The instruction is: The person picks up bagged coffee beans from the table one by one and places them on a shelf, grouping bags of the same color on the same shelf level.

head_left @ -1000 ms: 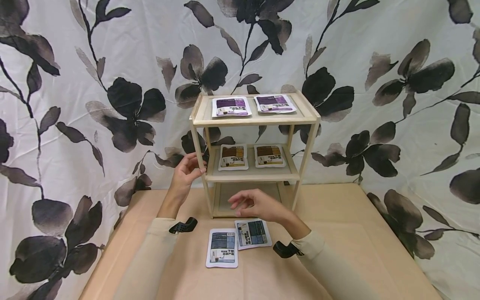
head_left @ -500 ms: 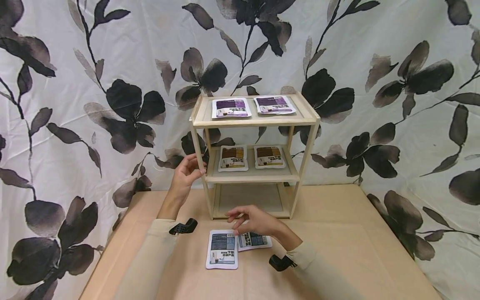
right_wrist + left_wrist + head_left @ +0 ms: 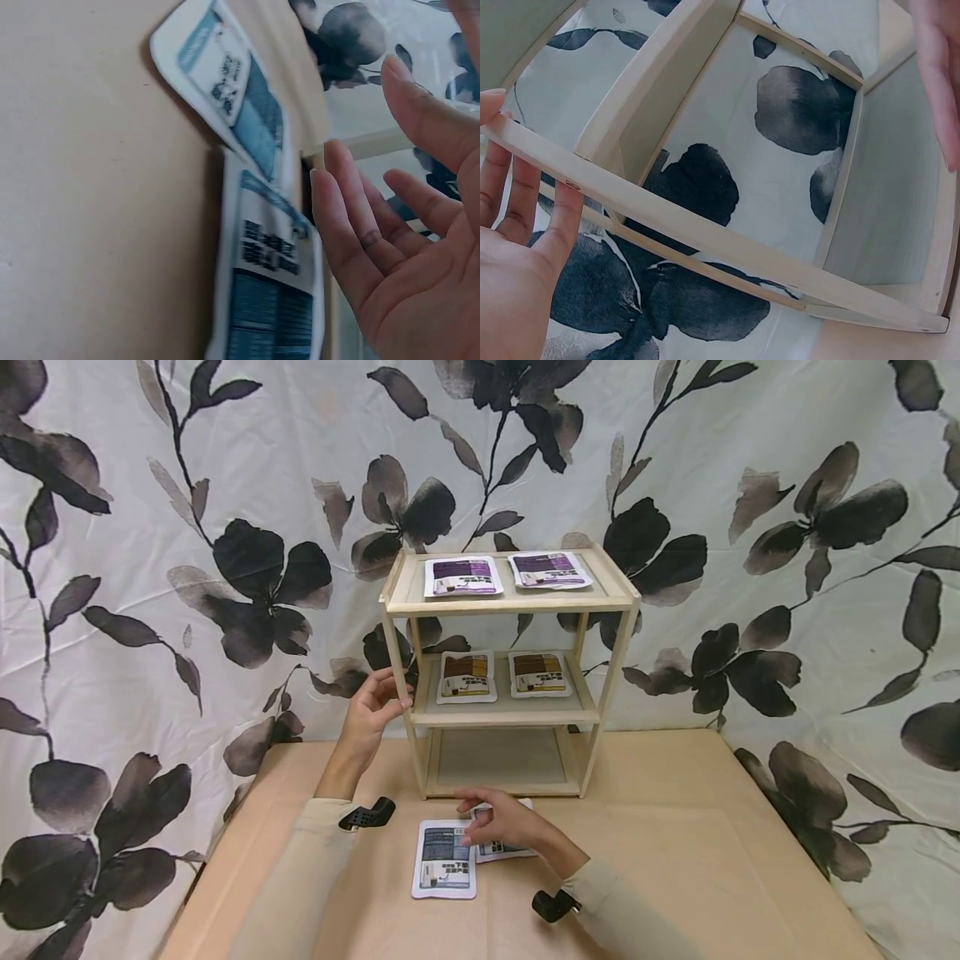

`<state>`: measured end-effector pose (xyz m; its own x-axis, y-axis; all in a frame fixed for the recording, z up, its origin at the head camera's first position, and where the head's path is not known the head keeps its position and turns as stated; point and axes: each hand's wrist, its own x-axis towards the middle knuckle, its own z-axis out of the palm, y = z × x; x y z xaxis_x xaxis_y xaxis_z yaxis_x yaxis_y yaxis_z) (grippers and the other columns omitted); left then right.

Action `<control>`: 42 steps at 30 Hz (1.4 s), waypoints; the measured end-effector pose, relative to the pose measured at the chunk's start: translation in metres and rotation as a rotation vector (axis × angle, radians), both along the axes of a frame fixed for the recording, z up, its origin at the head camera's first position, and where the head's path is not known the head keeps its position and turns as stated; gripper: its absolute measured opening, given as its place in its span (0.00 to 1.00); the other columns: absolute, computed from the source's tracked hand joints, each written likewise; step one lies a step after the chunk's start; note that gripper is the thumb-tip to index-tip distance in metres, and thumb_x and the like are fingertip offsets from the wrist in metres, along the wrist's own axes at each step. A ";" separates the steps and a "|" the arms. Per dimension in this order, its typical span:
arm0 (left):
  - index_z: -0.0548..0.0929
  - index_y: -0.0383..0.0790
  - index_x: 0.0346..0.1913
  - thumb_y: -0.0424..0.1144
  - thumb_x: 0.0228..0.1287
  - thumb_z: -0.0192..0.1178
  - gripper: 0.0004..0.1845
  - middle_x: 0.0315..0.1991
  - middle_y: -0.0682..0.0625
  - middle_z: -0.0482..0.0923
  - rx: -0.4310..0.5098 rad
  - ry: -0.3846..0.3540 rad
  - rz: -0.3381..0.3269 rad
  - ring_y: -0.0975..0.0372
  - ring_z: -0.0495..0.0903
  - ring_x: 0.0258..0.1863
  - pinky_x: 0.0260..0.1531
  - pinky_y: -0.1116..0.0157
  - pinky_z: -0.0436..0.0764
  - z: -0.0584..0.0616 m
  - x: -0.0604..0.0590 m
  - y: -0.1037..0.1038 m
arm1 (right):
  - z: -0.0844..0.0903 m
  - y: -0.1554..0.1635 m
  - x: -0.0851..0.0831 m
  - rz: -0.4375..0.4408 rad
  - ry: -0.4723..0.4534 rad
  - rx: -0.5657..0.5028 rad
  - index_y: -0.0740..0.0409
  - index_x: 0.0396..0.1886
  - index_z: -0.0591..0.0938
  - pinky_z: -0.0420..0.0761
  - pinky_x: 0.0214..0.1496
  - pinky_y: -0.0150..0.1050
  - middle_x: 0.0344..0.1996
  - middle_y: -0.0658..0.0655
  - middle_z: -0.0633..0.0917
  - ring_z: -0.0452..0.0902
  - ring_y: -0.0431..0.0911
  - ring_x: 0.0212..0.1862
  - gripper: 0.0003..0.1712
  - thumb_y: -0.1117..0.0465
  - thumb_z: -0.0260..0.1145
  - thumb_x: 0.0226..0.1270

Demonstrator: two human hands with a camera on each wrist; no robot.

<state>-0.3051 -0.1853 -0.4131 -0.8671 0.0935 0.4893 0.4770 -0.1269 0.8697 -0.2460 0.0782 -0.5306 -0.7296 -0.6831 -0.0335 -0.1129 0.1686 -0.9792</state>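
Your left hand (image 3: 369, 717) is up at the left side of the wooden shelf (image 3: 510, 602), fingers (image 3: 525, 210) loosely curled round its near-left post (image 3: 396, 693) at the height of the middle board. The left wrist view shows the fingertips lying against the wood, thumb on the other side of the rail.

On the tabletop (image 3: 675, 860), just in front of the shelf, two blue packets lie flat. The left blue packet (image 3: 444, 858) is fully in view, nearer to you. The right blue packet (image 3: 504, 843) sits touching or slightly overlapping it, a little farther back, and is mostly covered by your right hand (image 3: 501, 821). That hand hovers low over it with fingers (image 3: 352, 217) straight and spread, holding nothing; whether the fingertips touch the packet, you cannot tell from these views.

Up on the shelf, two brown packets (image 3: 467, 675) lie side by side on the middle board, and two purple packets (image 3: 462, 575) on the top board. A flowered curtain (image 3: 787, 527) hangs behind everything.
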 end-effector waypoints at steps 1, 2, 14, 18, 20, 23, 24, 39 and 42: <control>0.80 0.48 0.59 0.21 0.64 0.63 0.24 0.44 0.53 0.81 -0.002 -0.002 0.001 0.61 0.78 0.46 0.49 0.68 0.79 0.000 0.000 0.000 | -0.003 -0.001 0.000 -0.005 0.000 0.007 0.69 0.74 0.65 0.83 0.40 0.33 0.62 0.75 0.73 0.85 0.54 0.46 0.43 0.72 0.74 0.60; 0.80 0.47 0.59 0.21 0.64 0.63 0.24 0.44 0.53 0.81 -0.003 -0.004 0.004 0.61 0.78 0.46 0.49 0.68 0.79 0.000 0.000 0.000 | -0.006 -0.001 0.001 -0.010 -0.002 0.014 0.70 0.74 0.65 0.83 0.40 0.32 0.63 0.75 0.73 0.86 0.54 0.46 0.44 0.73 0.74 0.60; 0.80 0.46 0.59 0.22 0.65 0.62 0.24 0.44 0.52 0.81 -0.010 0.013 -0.004 0.60 0.79 0.47 0.50 0.67 0.79 0.004 0.000 0.000 | -0.016 -0.010 0.008 -0.046 0.094 0.154 0.72 0.70 0.70 0.79 0.33 0.28 0.66 0.71 0.74 0.86 0.46 0.38 0.42 0.73 0.77 0.56; 0.80 0.46 0.59 0.22 0.65 0.63 0.23 0.44 0.52 0.81 -0.011 -0.001 -0.002 0.59 0.79 0.47 0.50 0.67 0.80 0.004 0.001 0.000 | -0.019 -0.016 0.011 -0.078 0.131 0.189 0.71 0.68 0.72 0.79 0.33 0.29 0.62 0.69 0.75 0.84 0.41 0.35 0.41 0.72 0.78 0.53; 0.80 0.46 0.60 0.22 0.65 0.62 0.23 0.44 0.52 0.81 -0.011 -0.006 -0.002 0.59 0.79 0.46 0.49 0.67 0.80 0.003 0.001 0.000 | -0.022 -0.018 0.012 -0.092 0.161 0.214 0.69 0.67 0.74 0.79 0.36 0.29 0.60 0.67 0.76 0.83 0.38 0.34 0.41 0.71 0.79 0.52; 0.80 0.46 0.60 0.21 0.64 0.62 0.24 0.44 0.52 0.81 -0.012 -0.004 -0.003 0.60 0.78 0.46 0.48 0.67 0.80 0.002 0.000 -0.001 | -0.026 -0.022 0.015 -0.102 0.255 0.268 0.65 0.64 0.77 0.77 0.40 0.29 0.54 0.62 0.78 0.80 0.36 0.32 0.40 0.69 0.82 0.48; 0.80 0.46 0.60 0.22 0.64 0.62 0.24 0.44 0.52 0.81 -0.013 -0.002 -0.004 0.60 0.78 0.45 0.48 0.67 0.80 0.001 0.000 -0.001 | -0.027 -0.023 0.016 -0.101 0.296 0.293 0.63 0.63 0.78 0.76 0.41 0.29 0.52 0.60 0.78 0.79 0.36 0.32 0.40 0.68 0.83 0.47; 0.76 0.35 0.61 0.21 0.62 0.63 0.24 0.43 0.52 0.82 0.012 -0.016 0.004 0.60 0.78 0.45 0.46 0.68 0.79 0.002 0.002 0.001 | -0.033 -0.028 0.025 -0.138 0.548 0.408 0.46 0.62 0.82 0.66 0.70 0.51 0.49 0.46 0.78 0.68 0.39 0.55 0.38 0.57 0.84 0.47; 0.75 0.33 0.62 0.21 0.62 0.63 0.25 0.43 0.51 0.82 0.010 -0.015 0.002 0.60 0.78 0.44 0.46 0.67 0.79 0.002 0.002 0.001 | -0.031 -0.028 0.026 -0.137 0.517 0.387 0.45 0.63 0.81 0.71 0.65 0.45 0.49 0.47 0.77 0.70 0.40 0.54 0.39 0.59 0.84 0.48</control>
<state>-0.3034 -0.1845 -0.4109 -0.8746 0.0866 0.4771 0.4643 -0.1343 0.8754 -0.2204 0.0499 -0.5621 -0.7971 -0.5917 0.1201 -0.5048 0.5441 -0.6701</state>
